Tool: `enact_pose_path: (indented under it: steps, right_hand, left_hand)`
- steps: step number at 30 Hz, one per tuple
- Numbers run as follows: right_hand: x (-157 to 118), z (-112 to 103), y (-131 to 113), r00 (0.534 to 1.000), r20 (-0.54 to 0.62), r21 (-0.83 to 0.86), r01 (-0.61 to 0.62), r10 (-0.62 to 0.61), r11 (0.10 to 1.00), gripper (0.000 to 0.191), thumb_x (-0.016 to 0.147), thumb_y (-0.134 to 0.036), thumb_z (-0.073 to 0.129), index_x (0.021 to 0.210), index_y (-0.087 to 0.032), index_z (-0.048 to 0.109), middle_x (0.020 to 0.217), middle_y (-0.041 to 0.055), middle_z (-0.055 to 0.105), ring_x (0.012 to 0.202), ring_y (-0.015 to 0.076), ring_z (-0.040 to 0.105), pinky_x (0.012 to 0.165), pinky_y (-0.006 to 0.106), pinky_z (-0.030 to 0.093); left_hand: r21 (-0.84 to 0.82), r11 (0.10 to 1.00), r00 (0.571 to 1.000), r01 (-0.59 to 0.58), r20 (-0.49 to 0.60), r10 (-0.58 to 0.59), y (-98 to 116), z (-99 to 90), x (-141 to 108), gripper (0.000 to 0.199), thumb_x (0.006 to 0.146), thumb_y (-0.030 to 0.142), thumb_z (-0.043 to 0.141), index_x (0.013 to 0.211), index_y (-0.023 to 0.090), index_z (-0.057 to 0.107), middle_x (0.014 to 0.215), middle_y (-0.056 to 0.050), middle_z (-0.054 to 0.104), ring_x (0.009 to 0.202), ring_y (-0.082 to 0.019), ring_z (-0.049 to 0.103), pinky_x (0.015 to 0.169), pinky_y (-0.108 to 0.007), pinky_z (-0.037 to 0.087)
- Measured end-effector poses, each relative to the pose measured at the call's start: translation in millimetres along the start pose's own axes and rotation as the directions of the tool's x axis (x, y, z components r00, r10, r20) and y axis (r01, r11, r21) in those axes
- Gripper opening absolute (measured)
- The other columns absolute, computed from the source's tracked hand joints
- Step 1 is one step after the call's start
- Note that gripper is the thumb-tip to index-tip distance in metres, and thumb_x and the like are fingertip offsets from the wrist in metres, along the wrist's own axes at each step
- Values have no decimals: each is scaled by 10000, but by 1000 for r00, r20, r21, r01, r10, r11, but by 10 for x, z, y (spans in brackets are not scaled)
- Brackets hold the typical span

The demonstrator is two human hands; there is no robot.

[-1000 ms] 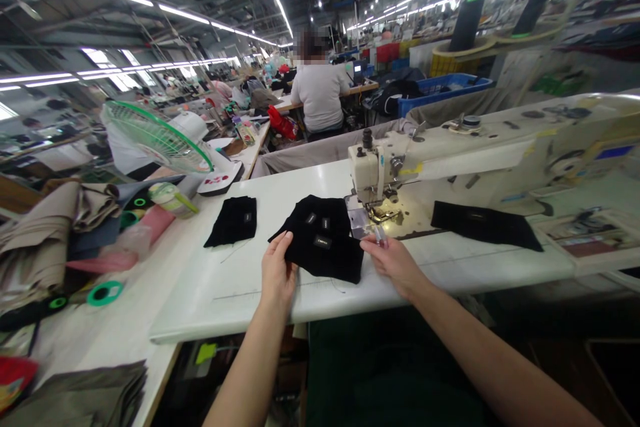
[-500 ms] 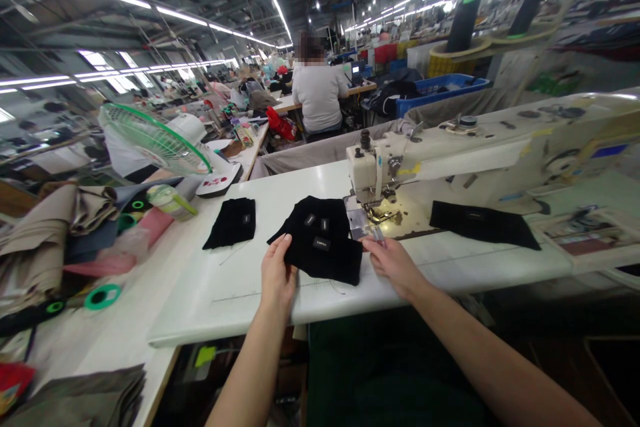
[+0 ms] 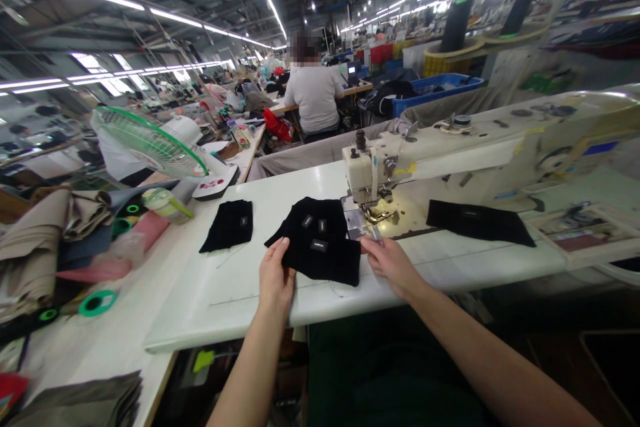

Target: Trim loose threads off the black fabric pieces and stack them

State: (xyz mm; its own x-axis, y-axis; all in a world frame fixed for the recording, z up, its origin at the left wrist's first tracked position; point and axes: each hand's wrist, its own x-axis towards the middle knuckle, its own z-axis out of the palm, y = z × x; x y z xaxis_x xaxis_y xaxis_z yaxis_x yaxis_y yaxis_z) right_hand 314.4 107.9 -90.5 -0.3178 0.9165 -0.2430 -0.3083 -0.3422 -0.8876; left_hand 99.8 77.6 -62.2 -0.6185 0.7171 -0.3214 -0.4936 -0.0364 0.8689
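Observation:
Black fabric pieces [image 3: 325,267] with small dark labels lie overlapped in front of me, left of the sewing machine's needle area [image 3: 377,210]. My left hand [image 3: 276,273] pinches the left edge of the front piece between thumb and fingers. At its right edge, my right hand [image 3: 393,265] is closed, fingertips on the fabric. A small grey metal tool [image 3: 376,233] sticks up from the right hand; its kind is not clear. Another labelled black piece [image 3: 227,227] lies to the left, and a long black strip [image 3: 480,221] lies right of the needle.
The white sewing table [image 3: 225,320] has a rounded front edge. A green-rimmed fan [image 3: 150,140] stands at the left, near folded cloth [image 3: 30,247] and a green spool [image 3: 97,303]. The machine arm [image 3: 460,153] spans the right. A person [image 3: 314,97] sits ahead, facing away.
The view has shifted slightly. Both hands keep their hold at the fabric's edges, and the front piece has barely moved.

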Motion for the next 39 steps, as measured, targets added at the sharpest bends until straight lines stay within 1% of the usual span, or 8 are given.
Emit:
enact_pose_path:
  steps: [6,8,11,14,19,25,34,39]
  right_hand:
    - [8,-8,-3,1000,-11,-3,-5,5,1000,431,711,-522,715,911,-152,619,639,-46,550,391,3,226,377,180,103]
    - [10,-8,-11,1000,-17,-8,-14,14,1000,442,713,-539,705,907,-149,628,613,-44,552,382,8,221,376,187,99]
    - [6,1,-24,1000,-18,-20,-24,23,1000,411,693,-540,738,811,-176,587,500,-101,416,376,22,209,379,193,103]
    - [-12,21,-29,999,-31,-49,-40,39,998,416,636,-492,807,741,-202,528,457,-139,278,385,33,220,386,195,116]
    - [-30,34,-3,995,-72,-57,-70,66,996,436,617,-502,804,730,-211,500,444,-151,239,382,28,181,386,195,92]
    - [-29,22,17,995,-75,-65,-75,70,995,502,579,-547,820,772,-200,512,457,-156,245,386,14,177,378,168,102]
    - [-42,37,-2,996,-72,-57,-64,60,996,500,584,-558,818,766,-195,525,440,-151,273,367,11,185,363,164,111]
    - [-32,45,-1,996,-63,-63,-64,60,996,481,599,-555,803,738,-206,501,429,-151,277,362,13,179,364,165,105]
  left_hand:
    - [6,1000,1000,-1,12,1,4,6,-16,68,833,79,669,870,136,676,678,4,683,497,-71,616,425,-125,511]
    - [5,1000,1000,-2,18,2,1,1,-11,66,836,80,666,869,136,677,683,2,683,496,-71,614,411,-121,500]
    - [7,1000,1000,-3,22,3,-6,-4,-5,63,837,84,668,865,138,678,685,1,681,496,-71,611,397,-118,484]
    - [-3,1000,999,-10,32,10,-11,-10,-21,57,825,91,682,854,140,681,681,1,676,507,-74,610,419,-124,494]
    - [-29,1000,998,-10,57,12,-21,-41,-61,69,794,131,718,855,144,690,702,-7,681,555,-86,619,487,-150,523]
    - [-51,998,995,-43,88,47,-38,-87,-68,161,736,194,788,866,152,702,746,-5,689,612,-86,625,538,-153,522]
    - [-78,997,996,-17,86,23,-26,-85,-50,134,730,206,788,811,144,701,727,-14,695,602,-99,625,511,-176,493]
    - [-76,996,996,-49,76,55,-37,-95,-44,206,659,224,830,795,137,701,738,-18,705,648,-109,642,603,-195,523]
